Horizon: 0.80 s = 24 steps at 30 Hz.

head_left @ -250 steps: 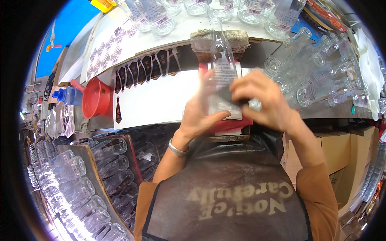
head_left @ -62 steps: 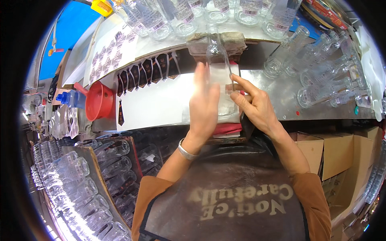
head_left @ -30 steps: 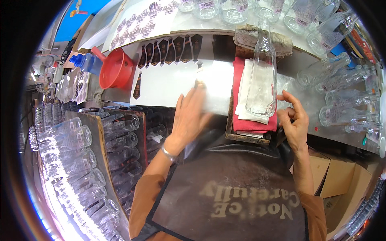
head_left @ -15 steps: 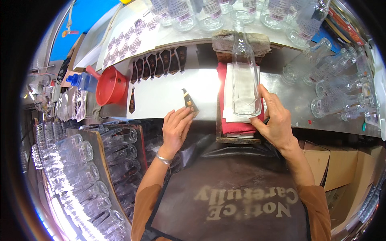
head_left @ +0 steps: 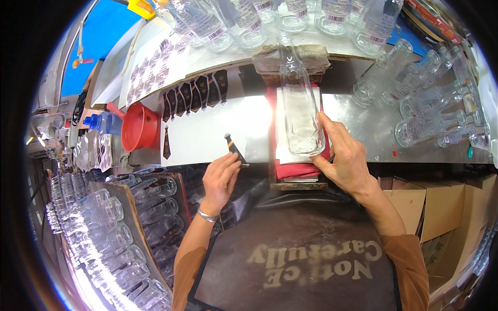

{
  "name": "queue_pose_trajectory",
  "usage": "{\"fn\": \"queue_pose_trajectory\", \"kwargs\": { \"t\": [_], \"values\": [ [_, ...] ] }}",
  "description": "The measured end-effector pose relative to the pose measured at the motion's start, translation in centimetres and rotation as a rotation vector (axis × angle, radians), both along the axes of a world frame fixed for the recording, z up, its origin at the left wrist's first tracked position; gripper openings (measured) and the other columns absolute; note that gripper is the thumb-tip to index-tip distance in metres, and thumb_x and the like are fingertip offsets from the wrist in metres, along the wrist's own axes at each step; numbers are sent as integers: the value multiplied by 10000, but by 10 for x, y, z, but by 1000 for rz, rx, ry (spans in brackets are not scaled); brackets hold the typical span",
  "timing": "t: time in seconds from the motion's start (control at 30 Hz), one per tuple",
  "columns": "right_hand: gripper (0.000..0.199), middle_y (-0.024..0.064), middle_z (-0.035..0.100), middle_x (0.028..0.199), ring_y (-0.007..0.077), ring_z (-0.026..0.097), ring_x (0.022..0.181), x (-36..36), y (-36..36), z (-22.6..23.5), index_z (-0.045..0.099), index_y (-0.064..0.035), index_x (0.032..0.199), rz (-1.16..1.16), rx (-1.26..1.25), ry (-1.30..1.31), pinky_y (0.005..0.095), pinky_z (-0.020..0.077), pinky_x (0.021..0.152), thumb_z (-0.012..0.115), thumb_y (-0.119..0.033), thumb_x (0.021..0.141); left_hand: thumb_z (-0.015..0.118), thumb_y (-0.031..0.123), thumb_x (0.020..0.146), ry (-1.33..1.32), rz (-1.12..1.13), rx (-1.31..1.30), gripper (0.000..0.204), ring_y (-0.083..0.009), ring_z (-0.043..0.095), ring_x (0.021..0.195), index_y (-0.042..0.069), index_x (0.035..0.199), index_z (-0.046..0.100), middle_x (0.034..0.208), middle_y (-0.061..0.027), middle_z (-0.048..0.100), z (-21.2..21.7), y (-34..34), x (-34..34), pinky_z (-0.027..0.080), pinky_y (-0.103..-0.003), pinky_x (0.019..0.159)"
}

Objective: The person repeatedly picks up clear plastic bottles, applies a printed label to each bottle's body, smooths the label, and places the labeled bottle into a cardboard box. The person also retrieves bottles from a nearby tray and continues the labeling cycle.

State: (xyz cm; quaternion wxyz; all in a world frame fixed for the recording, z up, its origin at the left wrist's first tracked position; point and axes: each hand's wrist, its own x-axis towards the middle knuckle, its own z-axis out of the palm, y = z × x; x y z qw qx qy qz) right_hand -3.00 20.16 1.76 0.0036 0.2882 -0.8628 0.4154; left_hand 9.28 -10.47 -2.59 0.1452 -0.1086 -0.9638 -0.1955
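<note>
My right hand (head_left: pixel 345 158) grips the base end of a clear glass bottle (head_left: pixel 301 111), thumb on one side and fingers on the other. The bottle lies with its neck pointing away from me, over a white pad and a red cloth (head_left: pixel 298 171) on a wooden stand; its neck meets a folded grey cloth (head_left: pixel 311 58). My left hand (head_left: pixel 222 179) pinches the wide end of a dark tie-shaped label (head_left: pixel 235 149) with gold marks, its narrow end tipped up and away from me. Beyond the label, several similar dark labels (head_left: pixel 196 94) lie in a row on a white sheet (head_left: pixel 197 135).
Several clear bottles (head_left: pixel 332 20) stand on the far shelf, and more (head_left: pixel 430 129) lie at the right. A red dipper (head_left: pixel 140 127) and a sheet of printed labels (head_left: pixel 155 67) are at the left. Racked bottles (head_left: pixel 111 228) fill the lower left; cardboard boxes (head_left: pixel 441 207) stand lower right.
The whole view has shifted slightly. The label at my left fingertips now looks narrower and more tilted, with its narrow end curled up. My right hand keeps its grip on the bottle.
</note>
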Motion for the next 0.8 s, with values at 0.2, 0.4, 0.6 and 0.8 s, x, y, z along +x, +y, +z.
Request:
{"fn": "queue_pose_trajectory", "kwargs": {
  "t": [0.2,0.4,0.6,0.8],
  "values": [
    [775,139,597,1102,230,634,627,1,0,1,411,-3,1433,-3,-17,-28,375,535,597,738,-97,738,555,92,994,-559,318,822,179,-148,683,945,-45,995,670,1076,-140,729,47,29,4,537,-285,833],
    [802,156,625,1170,280,632,727,1,0,0,442,-33,1446,-21,-20,-87,362,527,654,765,-87,713,543,96,1005,-170,126,1229,202,-176,665,1054,-50,1060,672,1200,-167,689,77,53,-97,530,-306,893],
    [758,150,628,1162,236,621,709,-3,4,3,448,-24,1438,23,-19,-112,326,516,661,764,-82,752,733,-26,772,302,-304,209,241,-306,664,1135,24,1008,721,1188,-155,698,89,93,-136,537,-358,936],
    [490,136,678,1014,148,593,584,-41,21,13,609,13,1249,86,-228,-419,304,463,572,756,-201,833,751,59,776,256,-283,84,237,-311,619,1219,51,1010,714,1251,-149,674,70,102,-112,499,-418,997]
  ]
}}
